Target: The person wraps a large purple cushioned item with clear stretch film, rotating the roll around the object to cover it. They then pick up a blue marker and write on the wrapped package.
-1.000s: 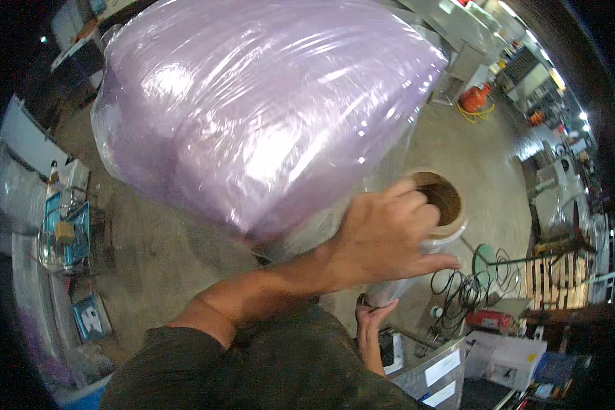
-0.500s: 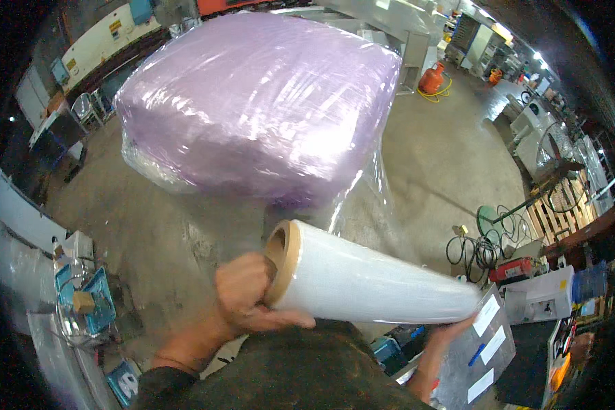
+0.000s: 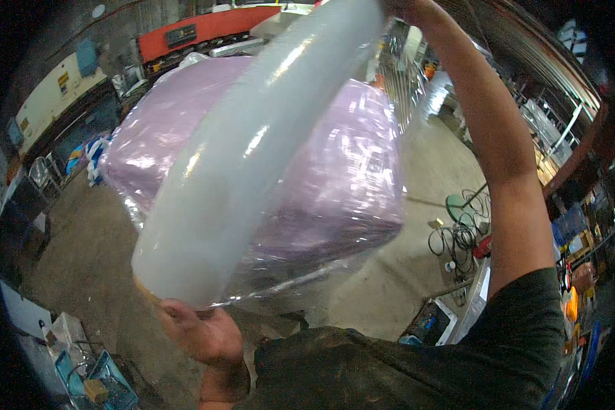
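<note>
I hold a big roll of clear stretch film (image 3: 246, 157) slanted across the view, its low end near me and its high end at the top. My left hand (image 3: 201, 331) grips the lower end at its cardboard core. My right hand (image 3: 406, 8) holds the upper end, arm raised, mostly cut off by the frame's top edge. Behind the roll sits a large purple bundle (image 3: 335, 178) wrapped in shiny clear film, with a sheet of film stretching from the roll to its lower side.
Concrete floor (image 3: 89, 253) surrounds the bundle. A red machine (image 3: 198, 31) stands at the back. Coiled cables (image 3: 458, 236) lie at the right. Blue crates (image 3: 92, 379) sit at the lower left, and boxes and clutter line the right edge.
The roll has swung from lying low and level in front of me to a raised slant. My right arm has gone up high. The bundle now appears farther and more level.
</note>
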Demonstrator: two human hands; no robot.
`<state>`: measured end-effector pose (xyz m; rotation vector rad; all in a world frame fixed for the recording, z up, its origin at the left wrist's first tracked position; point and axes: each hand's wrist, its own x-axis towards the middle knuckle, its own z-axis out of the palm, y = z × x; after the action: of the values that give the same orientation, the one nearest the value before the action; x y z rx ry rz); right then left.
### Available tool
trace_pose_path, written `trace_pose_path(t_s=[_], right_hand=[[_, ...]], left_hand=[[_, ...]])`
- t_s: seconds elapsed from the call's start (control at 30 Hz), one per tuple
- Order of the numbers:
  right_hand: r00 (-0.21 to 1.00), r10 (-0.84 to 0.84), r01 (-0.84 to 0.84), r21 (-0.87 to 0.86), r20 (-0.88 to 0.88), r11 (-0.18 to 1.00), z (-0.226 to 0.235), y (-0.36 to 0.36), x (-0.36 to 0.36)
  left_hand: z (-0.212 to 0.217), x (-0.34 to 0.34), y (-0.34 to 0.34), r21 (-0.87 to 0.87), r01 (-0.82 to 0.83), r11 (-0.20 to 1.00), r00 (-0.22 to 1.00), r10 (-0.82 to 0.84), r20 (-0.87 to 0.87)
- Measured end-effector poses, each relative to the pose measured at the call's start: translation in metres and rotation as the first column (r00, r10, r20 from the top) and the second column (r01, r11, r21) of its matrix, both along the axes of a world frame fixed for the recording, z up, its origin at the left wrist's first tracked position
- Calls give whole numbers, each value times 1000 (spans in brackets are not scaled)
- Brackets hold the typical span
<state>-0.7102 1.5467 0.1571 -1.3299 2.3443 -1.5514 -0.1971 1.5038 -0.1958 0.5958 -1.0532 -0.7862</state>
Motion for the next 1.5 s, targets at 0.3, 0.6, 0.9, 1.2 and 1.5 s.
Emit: trace_pose_path(t_s=[0.3,0.6,0.9,1.2,1.5], right_hand=[[892,452,-439,232,-3,868,-17,-307,56],[885,407,-361,220,-224,906,2,-398,107],[923,184,-117,209,-338,971,-4,-509,124],[962,-214,253,253,-171,934,-114,-556,72],[959,-269,273,35,-86,961,-182,-524,41]], left_hand=[[19,92,-102,84,-413,907,888,380,261],[99,133,-164,132,61,989,989,-42,-140],[78,132,-331,-22,248,968,860,-210,465],[44,88,-422,-676,246,694,703,352,618],[52,133,-474,-849,378,370,925,-103,366]])
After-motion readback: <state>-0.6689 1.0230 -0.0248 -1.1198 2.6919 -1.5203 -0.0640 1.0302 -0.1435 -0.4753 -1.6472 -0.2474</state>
